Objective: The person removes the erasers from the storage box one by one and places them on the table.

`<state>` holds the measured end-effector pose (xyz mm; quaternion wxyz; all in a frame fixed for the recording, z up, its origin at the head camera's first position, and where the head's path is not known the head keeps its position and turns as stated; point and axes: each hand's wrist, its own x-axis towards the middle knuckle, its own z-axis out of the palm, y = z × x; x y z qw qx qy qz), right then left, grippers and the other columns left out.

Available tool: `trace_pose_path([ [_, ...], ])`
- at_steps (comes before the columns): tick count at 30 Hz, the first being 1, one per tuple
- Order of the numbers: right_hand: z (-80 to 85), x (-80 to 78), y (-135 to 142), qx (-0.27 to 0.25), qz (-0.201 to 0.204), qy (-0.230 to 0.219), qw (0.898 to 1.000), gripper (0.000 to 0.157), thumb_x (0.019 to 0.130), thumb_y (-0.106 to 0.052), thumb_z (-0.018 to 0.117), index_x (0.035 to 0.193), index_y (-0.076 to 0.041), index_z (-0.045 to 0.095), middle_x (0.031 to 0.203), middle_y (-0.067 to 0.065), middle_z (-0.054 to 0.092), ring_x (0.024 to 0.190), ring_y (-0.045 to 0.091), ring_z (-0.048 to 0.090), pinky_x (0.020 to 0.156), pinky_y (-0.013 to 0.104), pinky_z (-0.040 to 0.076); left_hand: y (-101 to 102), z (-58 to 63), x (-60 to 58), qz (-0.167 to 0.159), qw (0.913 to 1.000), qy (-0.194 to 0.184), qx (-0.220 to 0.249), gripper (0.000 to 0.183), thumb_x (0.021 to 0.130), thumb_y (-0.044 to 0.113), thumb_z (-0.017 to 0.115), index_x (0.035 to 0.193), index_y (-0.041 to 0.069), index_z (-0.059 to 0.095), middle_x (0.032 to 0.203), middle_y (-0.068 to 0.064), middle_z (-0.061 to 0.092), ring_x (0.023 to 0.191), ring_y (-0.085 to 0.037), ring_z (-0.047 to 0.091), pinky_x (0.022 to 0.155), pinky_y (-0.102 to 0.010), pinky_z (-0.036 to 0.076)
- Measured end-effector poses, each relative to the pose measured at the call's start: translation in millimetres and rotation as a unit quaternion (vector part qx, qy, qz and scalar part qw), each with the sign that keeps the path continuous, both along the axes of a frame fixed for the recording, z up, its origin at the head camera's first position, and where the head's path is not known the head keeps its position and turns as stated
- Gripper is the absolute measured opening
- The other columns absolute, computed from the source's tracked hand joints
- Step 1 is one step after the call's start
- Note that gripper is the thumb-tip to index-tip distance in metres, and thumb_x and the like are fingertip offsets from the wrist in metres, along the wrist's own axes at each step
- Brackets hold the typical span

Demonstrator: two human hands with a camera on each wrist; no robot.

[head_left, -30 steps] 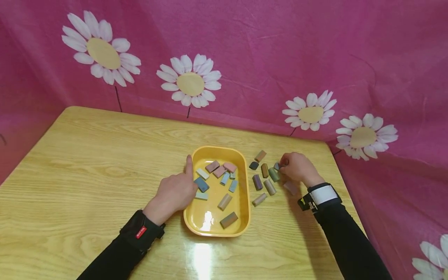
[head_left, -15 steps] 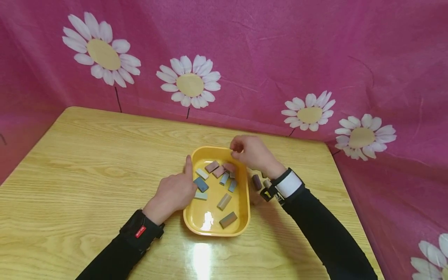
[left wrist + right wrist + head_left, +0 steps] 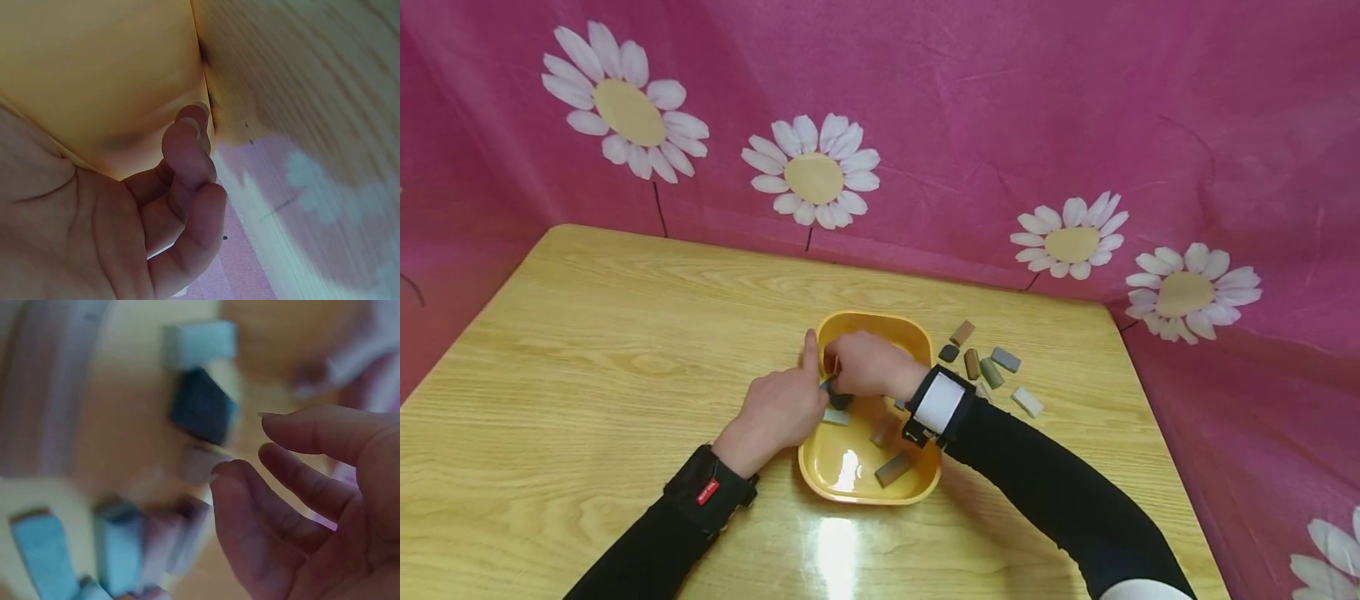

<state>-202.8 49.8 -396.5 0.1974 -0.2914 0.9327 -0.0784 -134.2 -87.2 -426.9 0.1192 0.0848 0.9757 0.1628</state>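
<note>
My left hand (image 3: pixel 781 410) holds the left rim of a yellow tray (image 3: pixel 868 498), one finger lying along the edge. In the left wrist view, its curled fingers (image 3: pixel 181 187) rest by the outer wall. My right hand (image 3: pixel 874 364) is inside the tray, low over the small coloured blocks. Its thumb and fingers stand apart in the right wrist view, with nothing between them. Beside the fingertips, a dark block (image 3: pixel 201 406) overlaps a blue one. A pale green block (image 3: pixel 836 417) and a brown block (image 3: pixel 892 470) lie in the tray; the right hand covers others.
Right of the tray, several loose blocks lie on the wooden table (image 3: pixel 647 333), among them a grey-blue block (image 3: pixel 1006 359), a green block (image 3: pixel 991 372) and a whitish block (image 3: pixel 1027 402). A pink flowered cloth (image 3: pixel 940 150) hangs behind the table.
My right hand has moved left from the loose blocks, over the tray's right rim and down into it. A dark block now lies on the blue one. The left hand has stayed put.
</note>
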Motion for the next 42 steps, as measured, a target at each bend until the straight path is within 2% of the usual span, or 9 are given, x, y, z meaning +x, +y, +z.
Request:
trace_pose_path([
  [4, -11.1, 7.5, -3, 0.032, -0.012, 0.019, 0.999, 0.029, 0.079, -0.029, 0.074, 0.107, -0.023, 0.072, 0.101, -0.001, 0.065, 0.087, 0.019, 0.061, 0.066, 0.043, 0.047, 3, 0.3, -0.7, -0.003, 1.0, 0.008, -0.001, 0.084, 0.095, 0.028, 0.047, 0.157, -0.005, 0.002, 0.058, -0.001, 0.054, 0.051, -0.022, 0.051, 0.049, -0.039, 0.042],
  [6, -12.7, 10.4, -5, 0.041, -0.008, 0.033, 0.999, 0.033, 0.08, -0.032, 0.074, 0.112, -0.022, 0.072, 0.106, 0.002, 0.064, 0.09, 0.023, 0.061, 0.072, 0.046, 0.048, 4, 0.5, -0.9, -0.004, 0.9999, 0.011, -0.005, 0.084, 0.095, 0.028, 0.047, 0.157, -0.005, 0.002, 0.058, -0.002, 0.054, 0.051, -0.022, 0.05, 0.048, -0.038, 0.042],
  [11, -14.0, 13.2, -6, 0.046, 0.002, 0.053, 0.998, 0.035, 0.08, -0.035, 0.073, 0.11, -0.018, 0.07, 0.103, 0.006, 0.063, 0.09, 0.029, 0.061, 0.078, 0.047, 0.05, 4, 1.4, -2.1, -0.001, 0.9999, 0.009, -0.014, 0.084, 0.095, 0.028, 0.046, 0.158, -0.004, 0.001, 0.059, -0.003, 0.054, 0.05, -0.021, 0.049, 0.047, -0.037, 0.04],
  [18, -12.2, 10.4, 2, 0.006, -0.01, 0.027, 1.0, 0.029, 0.075, -0.034, 0.076, 0.099, -0.02, 0.066, 0.094, -0.002, 0.059, 0.083, 0.018, 0.057, 0.067, 0.04, 0.045, 4, 0.2, -2.5, 0.001, 0.9999, 0.0, -0.013, 0.083, 0.096, 0.029, 0.045, 0.157, -0.005, 0.001, 0.061, -0.003, 0.055, 0.053, -0.022, 0.051, 0.049, -0.039, 0.042],
  [23, 5.6, 4.5, 17, -0.039, -0.02, 0.04, 0.998, 0.024, 0.074, -0.03, 0.075, 0.092, -0.018, 0.065, 0.091, -0.002, 0.056, 0.079, 0.015, 0.053, 0.064, 0.033, 0.046, 4, -0.1, -2.0, 0.004, 0.9998, -0.011, -0.015, 0.085, 0.095, 0.03, 0.046, 0.157, -0.004, -0.001, 0.062, -0.003, 0.056, 0.054, -0.022, 0.053, 0.051, -0.04, 0.044],
  [28, 32.9, -12.8, 46, -0.107, -0.08, 0.06, 0.989, 0.024, 0.077, -0.028, 0.073, 0.093, -0.013, 0.064, 0.089, 0.005, 0.057, 0.079, 0.02, 0.053, 0.067, 0.034, 0.044, 3, 1.2, -3.2, 0.01, 0.9995, -0.026, -0.016, 0.087, 0.096, 0.032, 0.046, 0.158, -0.002, -0.004, 0.064, -0.004, 0.057, 0.056, -0.021, 0.054, 0.053, -0.039, 0.044],
  [32, 39.6, -30.4, 78, -0.167, -0.15, 0.072, 0.972, 0.025, 0.077, -0.025, 0.072, 0.096, -0.011, 0.063, 0.09, 0.007, 0.059, 0.08, 0.022, 0.053, 0.067, 0.035, 0.043, 2, 2.2, -3.9, 0.014, 0.9993, -0.032, -0.014, 0.086, 0.096, 0.031, 0.045, 0.158, -0.002, -0.005, 0.064, -0.004, 0.057, 0.057, -0.021, 0.054, 0.053, -0.039, 0.043],
  [36, 25.5, -43.4, 106, -0.201, -0.207, 0.067, 0.955, 0.026, 0.079, -0.025, 0.071, 0.097, -0.009, 0.063, 0.085, 0.008, 0.061, 0.072, 0.022, 0.054, 0.062, 0.034, 0.044, 2, 2.4, -3.7, 0.012, 0.9991, -0.037, -0.017, 0.086, 0.097, 0.031, 0.045, 0.158, -0.002, -0.007, 0.062, -0.003, 0.056, 0.055, -0.021, 0.052, 0.053, -0.038, 0.042],
  [42, -8.1, -52.0, 129, -0.183, -0.245, 0.053, 0.951, 0.028, 0.083, -0.026, 0.068, 0.101, -0.006, 0.063, 0.083, 0.008, 0.063, 0.068, 0.02, 0.056, 0.062, 0.032, 0.045, 3, 3.2, -3.1, 0.01, 0.9988, -0.045, -0.015, 0.086, 0.097, 0.031, 0.044, 0.157, -0.001, -0.008, 0.06, -0.002, 0.055, 0.054, -0.02, 0.052, 0.051, -0.037, 0.041],
])
